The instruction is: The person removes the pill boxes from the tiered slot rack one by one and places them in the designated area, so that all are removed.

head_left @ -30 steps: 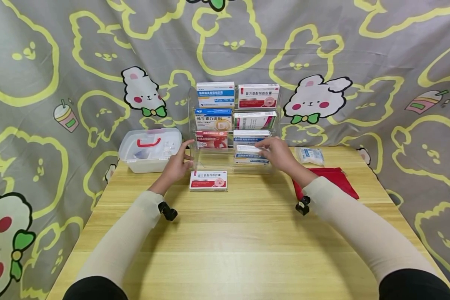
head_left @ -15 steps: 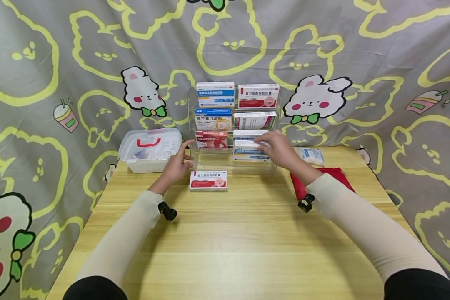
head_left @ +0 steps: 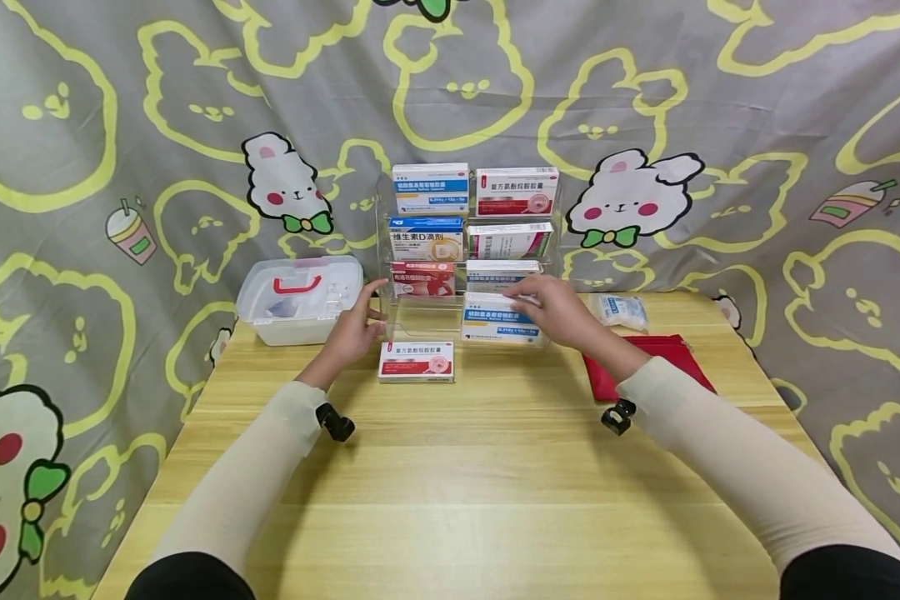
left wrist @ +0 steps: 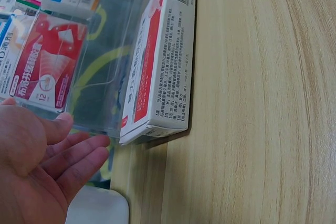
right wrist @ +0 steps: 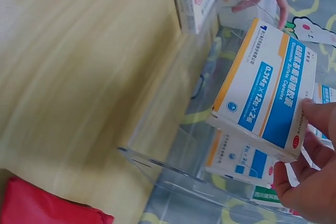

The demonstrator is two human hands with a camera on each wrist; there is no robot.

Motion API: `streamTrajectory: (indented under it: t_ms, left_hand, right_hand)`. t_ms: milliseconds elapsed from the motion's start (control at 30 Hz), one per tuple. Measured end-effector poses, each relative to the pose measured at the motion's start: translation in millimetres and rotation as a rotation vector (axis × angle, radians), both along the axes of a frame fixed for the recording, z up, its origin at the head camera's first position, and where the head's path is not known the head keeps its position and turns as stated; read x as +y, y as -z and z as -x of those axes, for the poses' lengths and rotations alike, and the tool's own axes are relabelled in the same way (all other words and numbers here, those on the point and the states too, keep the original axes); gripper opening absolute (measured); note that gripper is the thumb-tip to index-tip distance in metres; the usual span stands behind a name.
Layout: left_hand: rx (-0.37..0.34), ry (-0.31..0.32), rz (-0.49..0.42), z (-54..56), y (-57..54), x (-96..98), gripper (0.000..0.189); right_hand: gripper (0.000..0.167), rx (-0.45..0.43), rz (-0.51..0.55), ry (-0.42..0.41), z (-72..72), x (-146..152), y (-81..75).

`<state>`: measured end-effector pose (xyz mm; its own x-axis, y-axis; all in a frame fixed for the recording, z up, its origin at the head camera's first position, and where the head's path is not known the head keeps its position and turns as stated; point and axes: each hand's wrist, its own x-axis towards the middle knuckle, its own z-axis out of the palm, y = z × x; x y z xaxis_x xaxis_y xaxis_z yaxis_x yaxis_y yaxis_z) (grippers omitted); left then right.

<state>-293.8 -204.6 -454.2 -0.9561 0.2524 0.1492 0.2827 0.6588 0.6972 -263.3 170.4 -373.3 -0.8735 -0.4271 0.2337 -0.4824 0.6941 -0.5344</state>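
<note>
My right hand [head_left: 562, 310] pinches a blue-and-white medicine box [head_left: 498, 321] by its right end, with the thumb on the printed front in the right wrist view. This box [right wrist: 265, 90] overlaps the bottom right tier of a clear tiered display rack [head_left: 427, 320]. A similar box [right wrist: 239, 158] shows behind it in the rack. At the rack's left side is my left hand [head_left: 354, 329], its fingers [left wrist: 84, 163] loosely extended and right at the clear edge. A red-and-white medicine box [head_left: 417, 362] lies on the table before the rack's left half.
Several medicine boxes, including a vitamin D box [head_left: 426, 240] and a red box [head_left: 423, 279], fill the upper tiers. A lidded plastic case [head_left: 300, 300] stands left of the rack. To the right lie a small clear packet [head_left: 622, 312] and a red pouch [head_left: 660, 367].
My right hand first pushed the blue-and-white box up toward the tier above, then brought it down and forward, its front now facing the camera more. My left hand has stayed put.
</note>
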Motion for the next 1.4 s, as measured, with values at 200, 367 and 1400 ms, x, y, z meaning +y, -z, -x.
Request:
streamTrajectory:
  t_ms: [200, 367, 1400]
  left_hand:
    - [0.002, 0.003, -0.002, 0.9, 0.5, -0.1, 0.085]
    - [0.005, 0.005, -0.004, 1.3, 1.6, -1.0, 0.085]
    - [0.008, -0.001, 0.006, 0.5, 1.6, -1.4, 0.085]
  right_hand:
    - [0.024, -0.033, 0.002, -0.002, -7.7, -4, 18.1]
    - [0.023, -0.040, -0.007, -0.021, -15.2, -8, 34.3]
    - [0.025, -0.212, 0.030, 0.053, -16.8, -7, 102.2]
